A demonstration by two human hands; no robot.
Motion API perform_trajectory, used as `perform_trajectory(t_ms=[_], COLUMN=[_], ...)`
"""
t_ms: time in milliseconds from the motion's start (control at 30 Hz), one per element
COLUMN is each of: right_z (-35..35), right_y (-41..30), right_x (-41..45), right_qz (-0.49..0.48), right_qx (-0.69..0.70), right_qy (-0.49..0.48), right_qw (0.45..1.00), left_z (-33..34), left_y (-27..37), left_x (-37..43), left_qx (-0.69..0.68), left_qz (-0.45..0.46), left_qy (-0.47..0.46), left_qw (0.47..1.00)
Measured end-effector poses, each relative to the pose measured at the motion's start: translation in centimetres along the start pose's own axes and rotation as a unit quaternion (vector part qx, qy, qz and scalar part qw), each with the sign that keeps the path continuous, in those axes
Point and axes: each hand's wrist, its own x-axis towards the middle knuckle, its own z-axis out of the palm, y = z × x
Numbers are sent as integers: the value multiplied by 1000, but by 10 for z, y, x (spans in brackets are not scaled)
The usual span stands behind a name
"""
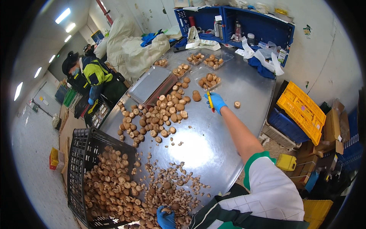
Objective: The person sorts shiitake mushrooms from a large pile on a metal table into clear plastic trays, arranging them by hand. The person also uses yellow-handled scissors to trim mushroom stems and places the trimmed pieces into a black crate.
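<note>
My right hand [216,102], in a blue glove, is closed around a yellow-handled cutting tool [210,100] beside a brown mushroom [196,96] on the metal table. My left hand [165,219], also gloved in blue, holds a mushroom [166,210] at the bottom of the view, over cut stems and small mushrooms [183,186]. To its left, mushrooms [111,183] fill a tipped black plastic crate [77,171]. Whole mushrooms [163,111] are heaped mid-table. Beyond my right hand stand clear plastic trays of mushrooms [210,81]. One mushroom [237,104] lies alone to the right.
A grey-topped box or scale [151,83] stands at the heap's far side. Blue crates [257,28] with bottles line the back of the table [246,80]. Yellow and blue crates [303,111] are stacked at right. A person [97,71] bends over crates at left.
</note>
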Motion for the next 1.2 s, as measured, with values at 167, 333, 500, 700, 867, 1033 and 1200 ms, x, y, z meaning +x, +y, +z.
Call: perform_trajectory(t_ms=[167, 333, 500, 700, 867, 1033, 1200], right_z=[-6, 11, 24, 64, 106, 123, 120], right_y=[-9, -12, 8, 36, 43, 42, 69], right_x=[22, 22, 19, -38, -97, -129, -168], right_qz=[-21, -31, -76, -161, -171, -174, -168], right_qx=[-18, -44, -134, -398, -510, -560, -521], right_qy=[-7, -3, -31, -130, -205, -153, -87], right_qw=[1000, 999, 988, 894, 818, 795, 833], left_z=[8, -9, -3, -100, -251, -319, -340], left_y=[5, -23, -11, 21, 38, 37, 24], left_x=[7, 21, 7, 13, 50, 87, 116], left_qx=[-288, -299, -200, -129, 7, -20, 83], left_qz=[-142, -159, -132, -42, 83, 120, 75], left_qy=[-28, -1, 128, 197, 411, 435, 239], left_qw=[947, 941, 962, 971, 908, 892, 965])
